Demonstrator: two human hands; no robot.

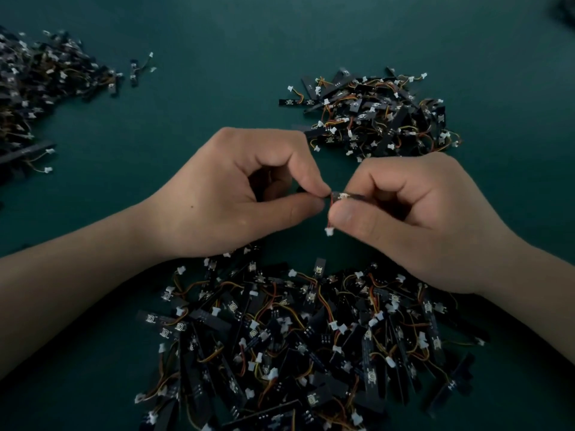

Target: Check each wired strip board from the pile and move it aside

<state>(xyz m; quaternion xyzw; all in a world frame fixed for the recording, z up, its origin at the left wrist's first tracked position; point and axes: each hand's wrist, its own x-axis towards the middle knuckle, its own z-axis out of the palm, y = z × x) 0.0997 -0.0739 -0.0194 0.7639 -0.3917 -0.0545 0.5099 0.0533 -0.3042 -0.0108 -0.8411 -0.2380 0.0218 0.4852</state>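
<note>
A single strip board (340,195) is held above a dark green table (217,42), in the middle of the view, between the two hands. Its left end is pinched between the thumb and forefinger of the left hand (236,194), whose other fingers are curled in toward the palm. Its right part is pinched in the same way by the right hand (413,222), with the thumb lying under the board and the forefinger bent over it. Only a short stretch of the board, with a small pale part on it, is seen between the two sets of fingertips, which are almost touching. A white plug (329,231) is seen hanging just below the board, beside the right thumb. Below the hands, nearest the viewer, a large pile (311,337) of black strip boards is spread on the table, tangled with orange, red and yellow wires and white plugs; both wrists are held over its upper edge. A second heap (373,116) of the same boards lies beyond the right hand, well apart from the near pile. A third heap (40,88) is found at the far left edge, blurred, with a few stray boards (137,70) lying just beside it on its right. A dark shape (564,10) in the top right corner is too blurred to be told.
</note>
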